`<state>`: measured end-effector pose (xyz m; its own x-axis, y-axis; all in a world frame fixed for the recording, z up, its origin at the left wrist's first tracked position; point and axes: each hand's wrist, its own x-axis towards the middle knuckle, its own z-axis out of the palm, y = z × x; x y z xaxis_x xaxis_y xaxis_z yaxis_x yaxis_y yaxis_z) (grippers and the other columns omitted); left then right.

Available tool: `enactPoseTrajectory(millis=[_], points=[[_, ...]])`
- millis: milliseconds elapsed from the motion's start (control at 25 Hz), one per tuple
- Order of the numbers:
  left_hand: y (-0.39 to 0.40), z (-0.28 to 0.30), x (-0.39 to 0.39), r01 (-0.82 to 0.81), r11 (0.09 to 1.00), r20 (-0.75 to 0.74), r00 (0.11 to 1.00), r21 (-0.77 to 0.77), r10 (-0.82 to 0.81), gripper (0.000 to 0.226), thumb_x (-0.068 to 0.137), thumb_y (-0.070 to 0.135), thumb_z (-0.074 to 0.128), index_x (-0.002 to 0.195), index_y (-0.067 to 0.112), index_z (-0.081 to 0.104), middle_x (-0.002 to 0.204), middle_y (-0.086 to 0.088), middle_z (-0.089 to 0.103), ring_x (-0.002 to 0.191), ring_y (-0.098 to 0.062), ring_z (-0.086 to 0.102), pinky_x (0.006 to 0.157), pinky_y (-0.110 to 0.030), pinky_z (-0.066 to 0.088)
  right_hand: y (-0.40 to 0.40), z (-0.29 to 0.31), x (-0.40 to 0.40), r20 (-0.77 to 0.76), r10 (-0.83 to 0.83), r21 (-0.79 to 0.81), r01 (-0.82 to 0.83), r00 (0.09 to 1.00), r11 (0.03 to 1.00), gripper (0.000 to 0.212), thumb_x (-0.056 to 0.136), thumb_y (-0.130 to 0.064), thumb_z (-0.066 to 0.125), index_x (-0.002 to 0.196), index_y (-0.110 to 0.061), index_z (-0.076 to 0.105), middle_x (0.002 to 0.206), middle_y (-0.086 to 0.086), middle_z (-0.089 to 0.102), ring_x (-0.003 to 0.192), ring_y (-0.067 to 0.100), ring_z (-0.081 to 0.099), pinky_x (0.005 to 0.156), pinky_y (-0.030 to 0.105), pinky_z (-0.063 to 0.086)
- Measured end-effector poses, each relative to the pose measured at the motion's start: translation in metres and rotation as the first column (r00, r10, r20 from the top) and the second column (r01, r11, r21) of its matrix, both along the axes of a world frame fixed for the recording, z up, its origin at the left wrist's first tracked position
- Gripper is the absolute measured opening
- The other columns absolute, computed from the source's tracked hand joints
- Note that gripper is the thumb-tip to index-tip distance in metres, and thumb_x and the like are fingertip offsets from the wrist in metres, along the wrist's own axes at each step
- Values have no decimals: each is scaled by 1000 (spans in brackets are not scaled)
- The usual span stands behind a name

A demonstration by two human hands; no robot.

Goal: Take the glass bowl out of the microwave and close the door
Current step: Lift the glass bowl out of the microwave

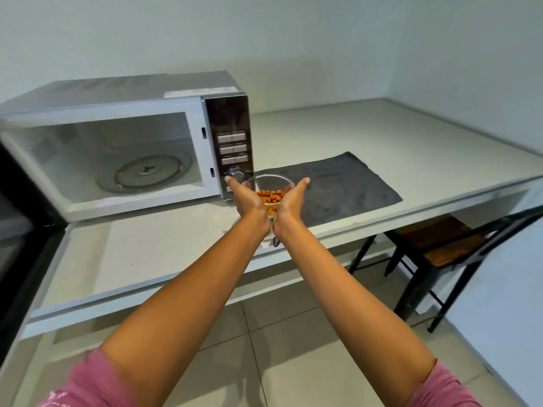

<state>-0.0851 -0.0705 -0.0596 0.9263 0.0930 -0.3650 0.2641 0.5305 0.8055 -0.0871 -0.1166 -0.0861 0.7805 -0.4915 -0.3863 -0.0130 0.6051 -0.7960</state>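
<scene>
Clear glass bowl of orange nuts (271, 191) was cupped between left hand (245, 198) and right hand (292, 198).
With palms only pressed against its smooth sides, a slip could be risked before the grey cloth (346, 183) beyond was reached.

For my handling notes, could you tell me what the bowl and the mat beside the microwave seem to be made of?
Bowl: clear, glossy glass by the look; the orange food shows through its wall. Mat: dark grey cloth, probably a matte, slightly fuzzy towel, with soft, uneven edges.

2 bare arms stretched forward, wrists together, left grip (245, 198) and right grip (291, 198) cupped, palms facing inward
</scene>
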Motion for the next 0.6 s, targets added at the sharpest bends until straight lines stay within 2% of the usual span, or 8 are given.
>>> enactPoseTrajectory(millis=[80, 120, 200, 320, 440, 600], points=[[-18, -5, 6, 70, 998, 11, 998, -7, -70, 71, 96, 64, 21, 140, 15, 48, 134, 1, 53, 105, -16, 58, 75, -27, 42, -19, -2, 0, 6, -42, 14, 42, 999, 999, 77, 96, -73, 19, 150, -23, 42, 145, 12, 53, 128, 35, 56, 109, 54, 47], [-27, -8, 10, 100, 995, 17, 995, -8, -100, 71, 96, 63, 20, 141, 14, 47, 141, -1, 50, 120, -20, 53, 83, -30, 38, -29, -2, 1, 7, -62, 20, 62, 998, 998, 77, 96, -73, 19, 149, -23, 43, 143, 12, 55, 126, 35, 58, 107, 54, 48], [-44, -14, 17, 162, 987, 26, 986, 6, -162, 71, 97, 62, 20, 141, 13, 47, 147, -3, 46, 133, -21, 43, 92, -32, 33, -48, -6, 6, 15, -107, 18, 107, 994, 994, 77, 96, -74, 18, 148, -24, 44, 141, 12, 56, 124, 35, 59, 106, 53, 50], [-63, -19, 29, 222, 975, 35, 974, 27, -223, 72, 96, 63, 20, 141, 14, 47, 147, -4, 46, 134, -23, 43, 101, -37, 35, -69, -10, 13, 7, -164, -1, 164, 986, 986, 79, 96, -74, 18, 150, -22, 42, 147, 12, 52, 130, 34, 55, 109, 53, 47], [-81, -23, 44, 311, 950, 34, 949, 37, -312, 74, 94, 67, 19, 142, 17, 46, 147, -3, 46, 128, -25, 47, 96, -39, 39, -89, -11, 23, -14, -221, -14, 221, 975, 975, 82, 95, -75, 17, 154, -22, 36, 153, 11, 47, 135, 33, 51, 113, 52, 43], [-102, -28, 66, 414, 909, 27, 909, 33, -415, 77, 92, 71, 17, 145, 21, 40, 151, -2, 40, 131, -27, 44, 98, -41, 35, -110, -13, 43, 6, -280, -31, 281, 960, 959, 83, 95, -75, 15, 153, -21, 39, 152, 10, 48, 134, 32, 52, 114, 51, 43]])
